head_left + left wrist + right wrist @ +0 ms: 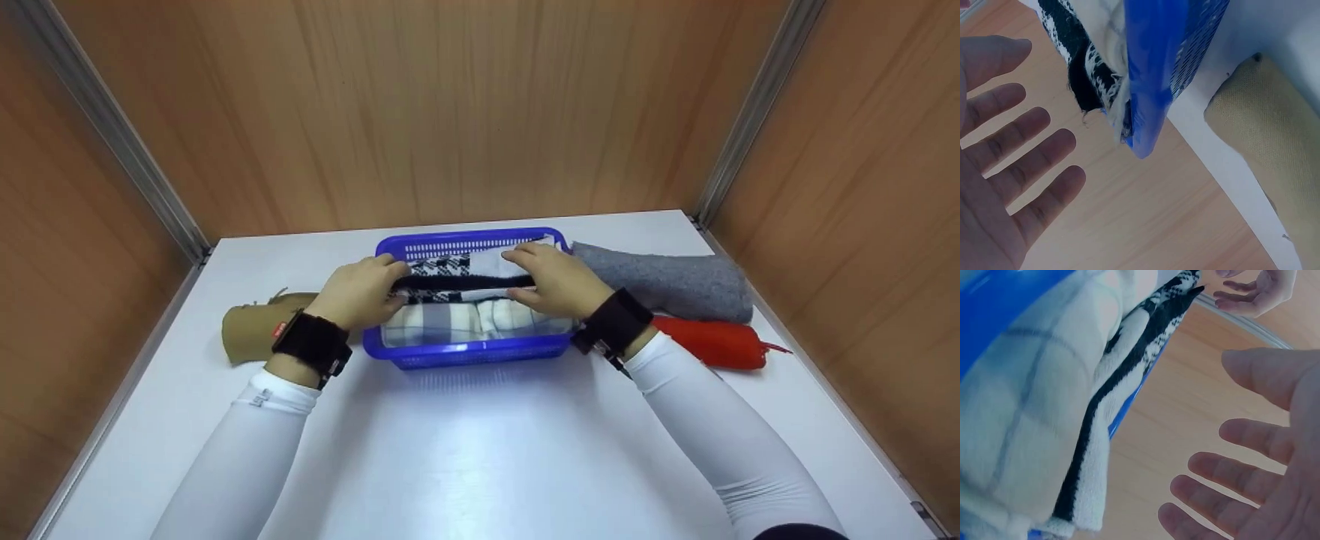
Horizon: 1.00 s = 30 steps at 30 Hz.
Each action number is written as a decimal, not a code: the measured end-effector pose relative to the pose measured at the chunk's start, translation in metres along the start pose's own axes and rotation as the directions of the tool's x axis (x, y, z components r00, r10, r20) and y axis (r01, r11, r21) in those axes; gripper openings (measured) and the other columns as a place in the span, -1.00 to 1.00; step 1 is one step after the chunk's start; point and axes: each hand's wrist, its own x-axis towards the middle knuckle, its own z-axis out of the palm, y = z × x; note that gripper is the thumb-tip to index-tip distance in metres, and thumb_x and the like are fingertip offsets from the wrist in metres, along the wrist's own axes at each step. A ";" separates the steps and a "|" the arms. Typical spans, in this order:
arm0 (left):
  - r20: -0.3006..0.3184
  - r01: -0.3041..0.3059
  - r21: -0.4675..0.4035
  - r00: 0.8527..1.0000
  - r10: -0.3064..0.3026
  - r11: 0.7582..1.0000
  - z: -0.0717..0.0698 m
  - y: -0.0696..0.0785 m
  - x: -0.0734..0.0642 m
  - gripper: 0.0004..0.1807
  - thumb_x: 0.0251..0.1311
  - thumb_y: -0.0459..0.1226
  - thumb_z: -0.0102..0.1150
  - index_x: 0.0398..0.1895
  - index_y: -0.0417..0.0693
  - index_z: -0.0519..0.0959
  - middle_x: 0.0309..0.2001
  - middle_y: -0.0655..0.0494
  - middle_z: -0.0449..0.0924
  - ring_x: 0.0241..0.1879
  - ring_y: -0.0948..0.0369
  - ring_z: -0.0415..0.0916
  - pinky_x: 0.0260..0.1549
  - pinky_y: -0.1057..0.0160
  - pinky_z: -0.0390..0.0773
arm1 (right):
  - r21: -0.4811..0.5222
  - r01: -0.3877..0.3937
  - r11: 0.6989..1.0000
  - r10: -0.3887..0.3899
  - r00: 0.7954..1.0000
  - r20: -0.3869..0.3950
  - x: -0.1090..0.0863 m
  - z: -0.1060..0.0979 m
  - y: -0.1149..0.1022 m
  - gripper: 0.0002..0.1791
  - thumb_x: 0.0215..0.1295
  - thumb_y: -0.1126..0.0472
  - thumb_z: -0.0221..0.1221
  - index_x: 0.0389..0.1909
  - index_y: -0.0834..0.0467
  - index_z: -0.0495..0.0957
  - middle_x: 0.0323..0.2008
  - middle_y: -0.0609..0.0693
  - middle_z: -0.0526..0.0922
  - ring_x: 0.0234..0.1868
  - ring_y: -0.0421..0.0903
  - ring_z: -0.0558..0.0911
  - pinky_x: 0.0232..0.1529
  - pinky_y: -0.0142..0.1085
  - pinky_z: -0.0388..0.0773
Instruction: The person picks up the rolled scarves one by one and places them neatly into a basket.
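Note:
A blue plastic basket (480,348) stands on the white table. Inside, a folded black-and-white patterned scarf (442,283) lies along the far side, and rolled cream-and-grey plaid cloth (431,324) fills the near side. My left hand (356,292) is over the basket's left end, beside the scarf's end. At the right end, my right hand (559,281) hovers by the other end of the scarf. Both wrist views show the fingers (1044,152) spread and fairly straight, apart from the scarf, with nothing in either palm.
Left of the basket lies a khaki cloth roll (251,330), partly behind my left wrist. To the right are a grey cloth roll (675,285) and a red roll (712,343) with a tied end. Wood-grain panels (480,112) enclose the table at the back and sides.

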 end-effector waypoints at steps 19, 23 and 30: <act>-0.056 0.006 0.013 0.998 -0.005 1.000 0.007 -0.007 -0.023 -0.51 0.30 -0.09 0.44 0.16 -0.20 0.66 -0.09 -0.13 0.68 -0.12 -0.16 0.68 -0.12 -0.24 0.71 | 0.030 0.052 0.998 -0.051 0.999 -0.017 -0.005 0.017 -0.025 -0.21 0.46 -0.15 0.36 0.58 0.14 0.44 0.49 0.27 0.53 0.51 0.26 0.53 0.51 0.17 0.49; -0.064 0.009 0.007 0.998 -0.009 1.000 0.007 -0.010 -0.027 -0.50 0.30 -0.10 0.42 0.19 -0.22 0.66 -0.04 -0.17 0.70 -0.08 -0.17 0.69 -0.09 -0.26 0.72 | 0.017 0.068 0.998 -0.068 0.997 -0.024 -0.005 0.020 -0.029 -0.20 0.46 -0.16 0.36 0.57 0.14 0.43 0.49 0.28 0.53 0.49 0.27 0.55 0.50 0.17 0.50; -0.087 0.012 0.003 0.996 -0.012 1.000 0.009 -0.014 -0.035 -0.51 0.31 -0.10 0.41 0.17 -0.24 0.66 -0.03 -0.18 0.72 -0.11 -0.15 0.69 -0.12 -0.23 0.73 | -0.003 0.096 0.995 -0.096 0.994 -0.047 -0.007 0.026 -0.034 -0.17 0.43 -0.16 0.40 0.58 0.15 0.43 0.47 0.28 0.54 0.48 0.27 0.56 0.48 0.18 0.52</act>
